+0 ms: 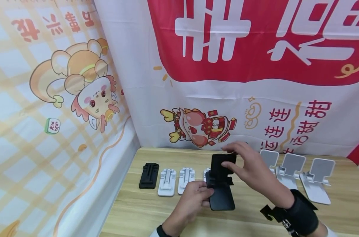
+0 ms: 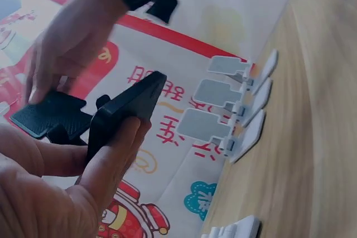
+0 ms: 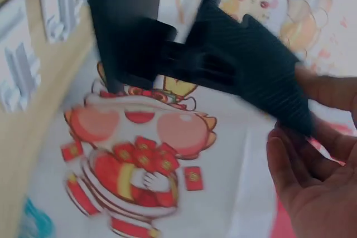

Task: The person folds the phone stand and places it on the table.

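A black folding phone stand (image 1: 222, 197) is held up over the table, its back plate raised at an angle from the base. My left hand (image 1: 194, 199) grips the base by its left side, thumb on top and fingers beneath. With thumb and fingers, my right hand (image 1: 250, 168) pinches the upper corner of the raised plate. In the right wrist view the ribbed plate (image 3: 262, 65) sits between thumb and fingertips. The left wrist view shows the thick base (image 2: 125, 107) in the left fingers. Part of a white folded stand (image 1: 206, 174) is hidden behind the black one.
On the left of the wooden table (image 1: 132, 210) lie a folded black stand (image 1: 149, 176) and white folded stands (image 1: 167, 182). Three unfolded white stands (image 1: 317, 181) with grey pads line the right side. A printed cloth (image 1: 138, 98) hangs behind the table.
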Demonstrator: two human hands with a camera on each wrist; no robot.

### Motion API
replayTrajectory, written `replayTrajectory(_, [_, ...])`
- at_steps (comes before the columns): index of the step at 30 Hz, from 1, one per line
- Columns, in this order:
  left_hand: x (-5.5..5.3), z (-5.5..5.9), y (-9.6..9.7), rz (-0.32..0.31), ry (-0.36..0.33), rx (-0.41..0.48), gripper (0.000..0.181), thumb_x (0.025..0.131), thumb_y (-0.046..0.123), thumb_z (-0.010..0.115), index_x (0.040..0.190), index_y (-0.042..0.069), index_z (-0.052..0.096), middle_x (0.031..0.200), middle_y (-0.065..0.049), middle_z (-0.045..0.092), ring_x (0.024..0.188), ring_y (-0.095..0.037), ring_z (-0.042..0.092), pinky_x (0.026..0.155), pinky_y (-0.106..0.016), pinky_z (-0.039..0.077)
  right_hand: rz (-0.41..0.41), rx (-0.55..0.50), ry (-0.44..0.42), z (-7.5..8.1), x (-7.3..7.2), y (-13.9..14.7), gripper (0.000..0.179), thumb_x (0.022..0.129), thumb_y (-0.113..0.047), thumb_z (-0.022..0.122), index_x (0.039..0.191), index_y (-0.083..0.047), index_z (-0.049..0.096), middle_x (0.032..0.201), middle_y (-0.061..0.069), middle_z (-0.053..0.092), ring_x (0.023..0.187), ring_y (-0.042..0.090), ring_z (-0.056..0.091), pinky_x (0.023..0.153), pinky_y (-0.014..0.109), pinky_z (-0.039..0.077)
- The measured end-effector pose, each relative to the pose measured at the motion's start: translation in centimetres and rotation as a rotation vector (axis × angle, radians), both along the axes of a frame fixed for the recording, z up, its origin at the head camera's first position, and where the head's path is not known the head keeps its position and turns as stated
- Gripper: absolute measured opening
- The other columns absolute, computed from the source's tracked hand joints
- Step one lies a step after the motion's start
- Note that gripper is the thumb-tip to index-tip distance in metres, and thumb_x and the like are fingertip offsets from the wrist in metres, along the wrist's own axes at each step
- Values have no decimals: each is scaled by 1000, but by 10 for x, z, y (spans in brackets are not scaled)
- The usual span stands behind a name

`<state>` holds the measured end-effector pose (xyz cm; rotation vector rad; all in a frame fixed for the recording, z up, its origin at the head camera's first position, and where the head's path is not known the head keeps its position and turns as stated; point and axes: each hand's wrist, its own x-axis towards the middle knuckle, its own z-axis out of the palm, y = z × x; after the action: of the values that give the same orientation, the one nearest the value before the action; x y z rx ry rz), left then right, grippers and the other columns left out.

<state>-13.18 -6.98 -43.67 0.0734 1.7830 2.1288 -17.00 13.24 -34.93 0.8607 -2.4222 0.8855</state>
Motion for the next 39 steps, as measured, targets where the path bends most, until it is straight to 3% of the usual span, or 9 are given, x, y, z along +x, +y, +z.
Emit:
replayTrajectory(2, [1, 3, -4, -19, -13, 7, 31, 91, 6, 61, 118, -10, 60, 103, -19, 72, 86, -23, 71, 68, -30, 60, 23, -77, -135, -5, 0, 2, 49, 80, -29, 76, 126, -19, 60, 119, -4, 63, 108, 13, 60, 90, 37, 54])
replayTrajectory(6, [2, 10, -10, -54, -32, 11, 35, 90, 8, 63, 120, -10, 60, 104, -19, 72, 84, -19, 70, 64, -24, 58, 86, -179, -394, -13, 0, 0, 57, 79, -41, 73, 131, -22, 57, 121, -3, 64, 103, 12, 63, 90, 34, 54])
replayTrajectory(8, [2, 12, -12, -66, -29, 10, 36, 90, 9, 63, 121, -10, 60, 105, -19, 72, 85, -18, 70, 64, -24, 59, 100, -207, -457, -15, 0, -2, 57, 79, -42, 74, 129, -21, 58, 118, 0, 65, 95, 13, 65, 85, 32, 56])
replayTrajectory(11, [3, 14, -14, -74, -18, 5, 36, 90, 9, 63, 121, -10, 60, 105, -18, 72, 85, -20, 71, 66, -26, 59, 94, -238, -471, -18, 2, -4, 54, 77, -42, 75, 125, -21, 60, 113, 0, 66, 87, 13, 66, 77, 30, 58])
replayTrajectory(21, [7, 15, -11, -72, -23, -33, 34, 91, 11, 64, 119, -8, 61, 101, -17, 73, 85, -20, 71, 67, -28, 60, 29, -184, -246, -22, 3, -10, 36, 78, -17, 78, 110, -24, 62, 105, -5, 66, 88, 7, 64, 72, 26, 58])
replayTrajectory(29, [3, 10, -12, -33, -51, -62, 34, 90, 11, 64, 120, -7, 60, 100, -15, 73, 86, -21, 72, 68, -29, 60, 33, -154, -210, -25, 3, -14, 43, 79, -15, 77, 117, -25, 61, 111, -5, 66, 97, 8, 64, 80, 27, 57])
replayTrajectory(33, [1, 8, -14, 1, -40, -82, 35, 90, 10, 63, 120, -8, 58, 101, -16, 73, 86, -22, 72, 70, -31, 60, -34, -65, 7, -20, 7, -18, 48, 77, -14, 79, 122, -20, 61, 121, -3, 61, 111, 12, 56, 90, 31, 52])
replayTrajectory(36, [-1, 8, -16, 31, -46, -102, 33, 91, 9, 63, 119, -9, 58, 101, -15, 73, 86, -22, 72, 70, -32, 60, -70, -2, 175, -13, 11, -21, 43, 77, -9, 79, 117, -14, 65, 119, 1, 58, 112, 15, 50, 86, 31, 52])
replayTrajectory(39, [-4, 8, -18, 45, -56, -118, 31, 92, 9, 61, 118, -7, 57, 100, -14, 73, 87, -22, 71, 71, -32, 60, -54, 52, 257, -3, 13, -25, 37, 76, -5, 78, 111, -11, 70, 112, 3, 59, 105, 16, 50, 81, 31, 53])
